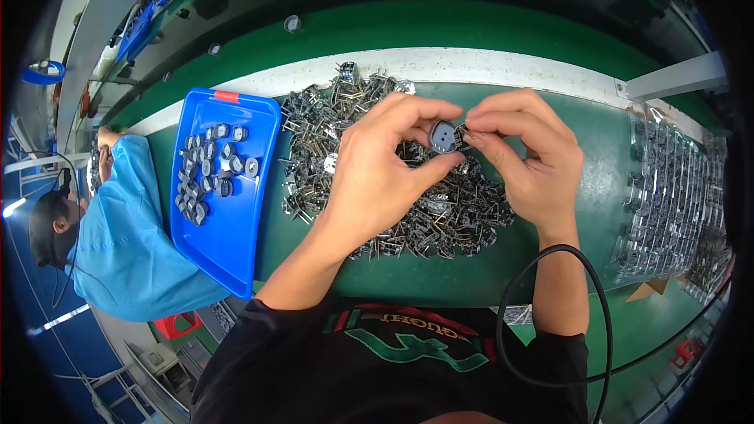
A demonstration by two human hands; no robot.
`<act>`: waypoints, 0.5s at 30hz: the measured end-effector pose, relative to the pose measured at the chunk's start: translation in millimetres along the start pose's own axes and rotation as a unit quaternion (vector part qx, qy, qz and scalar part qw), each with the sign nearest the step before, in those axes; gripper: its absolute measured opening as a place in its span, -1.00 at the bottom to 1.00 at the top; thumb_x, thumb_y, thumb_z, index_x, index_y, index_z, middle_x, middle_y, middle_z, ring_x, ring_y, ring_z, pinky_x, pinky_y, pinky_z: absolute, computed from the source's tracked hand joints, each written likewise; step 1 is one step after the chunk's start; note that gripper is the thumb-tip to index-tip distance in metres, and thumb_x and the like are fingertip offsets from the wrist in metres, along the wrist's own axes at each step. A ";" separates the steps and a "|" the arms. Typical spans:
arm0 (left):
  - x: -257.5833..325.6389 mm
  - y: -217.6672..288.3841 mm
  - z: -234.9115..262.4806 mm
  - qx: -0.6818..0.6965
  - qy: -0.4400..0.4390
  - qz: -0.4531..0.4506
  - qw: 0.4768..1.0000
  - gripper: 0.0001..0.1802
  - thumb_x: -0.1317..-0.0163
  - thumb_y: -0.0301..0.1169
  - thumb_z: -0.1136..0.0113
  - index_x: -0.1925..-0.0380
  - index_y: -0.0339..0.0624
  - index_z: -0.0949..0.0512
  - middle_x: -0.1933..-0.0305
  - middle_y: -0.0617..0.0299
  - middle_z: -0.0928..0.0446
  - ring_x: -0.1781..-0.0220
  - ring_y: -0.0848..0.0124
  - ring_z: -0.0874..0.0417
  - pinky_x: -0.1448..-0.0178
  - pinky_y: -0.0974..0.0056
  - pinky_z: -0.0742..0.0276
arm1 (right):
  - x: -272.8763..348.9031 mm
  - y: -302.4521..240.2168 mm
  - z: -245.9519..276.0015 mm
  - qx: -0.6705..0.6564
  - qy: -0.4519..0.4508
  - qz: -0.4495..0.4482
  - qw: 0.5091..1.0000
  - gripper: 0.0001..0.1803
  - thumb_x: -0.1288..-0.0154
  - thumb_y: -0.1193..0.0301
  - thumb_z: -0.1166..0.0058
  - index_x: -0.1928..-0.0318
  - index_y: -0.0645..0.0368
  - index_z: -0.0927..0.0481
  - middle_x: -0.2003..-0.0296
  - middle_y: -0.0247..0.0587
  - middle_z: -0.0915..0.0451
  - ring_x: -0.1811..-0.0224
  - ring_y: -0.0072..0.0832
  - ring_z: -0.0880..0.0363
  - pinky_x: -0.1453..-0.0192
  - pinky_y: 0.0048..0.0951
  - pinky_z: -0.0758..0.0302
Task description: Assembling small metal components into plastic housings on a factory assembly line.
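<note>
Above the green table, my left hand (377, 161) pinches a small grey plastic housing (442, 137) with rounded corners and little holes in its face, between thumb and fingers. Close against its right side, my right hand (530, 149) has thumb and forefinger closed on a small dark part with metal pins (463, 138); the fingertips hide much of it. Whether the two pieces touch I cannot tell. Beneath both hands spreads a heap of dark pinned metal parts (440, 224). Left of the heap, a blue tray (216, 247) holds several similar grey housings (208, 159).
Stacked transparent blister trays (667, 196) full of metal parts stand at the right. A white ledge (503, 71) runs behind the heap. At the left sits a co-worker in a blue garment (137, 235). A black cable (605, 322) loops by my right forearm.
</note>
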State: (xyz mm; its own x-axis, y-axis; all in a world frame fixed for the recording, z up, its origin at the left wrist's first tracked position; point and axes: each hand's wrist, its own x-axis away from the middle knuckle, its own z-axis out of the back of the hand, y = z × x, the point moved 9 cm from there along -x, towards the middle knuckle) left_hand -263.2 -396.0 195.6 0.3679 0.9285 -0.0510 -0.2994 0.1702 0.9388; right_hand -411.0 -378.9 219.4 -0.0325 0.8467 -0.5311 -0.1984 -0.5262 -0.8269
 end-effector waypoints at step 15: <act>0.9 1.5 -10.1 0.177 -0.038 0.016 0.983 -0.32 -0.02 -0.81 -0.33 -0.21 -0.40 -0.39 -0.08 -0.07 -0.60 -0.14 0.29 -0.63 -0.17 0.26 -0.61 | 4.0 -6.9 -9.5 0.105 -0.047 0.012 0.993 -0.81 -0.05 0.65 -0.32 0.29 0.22 -0.65 0.35 -0.27 -0.53 0.40 -0.44 -0.56 0.39 -0.46 -0.49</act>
State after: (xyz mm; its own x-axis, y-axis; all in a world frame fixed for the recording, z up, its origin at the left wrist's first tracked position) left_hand -272.2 -391.5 193.5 0.4327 0.9015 -0.0060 0.0084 0.0026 1.0000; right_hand -400.5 -372.6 221.2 -0.1292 0.8431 -0.5221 -0.3958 -0.5266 -0.7524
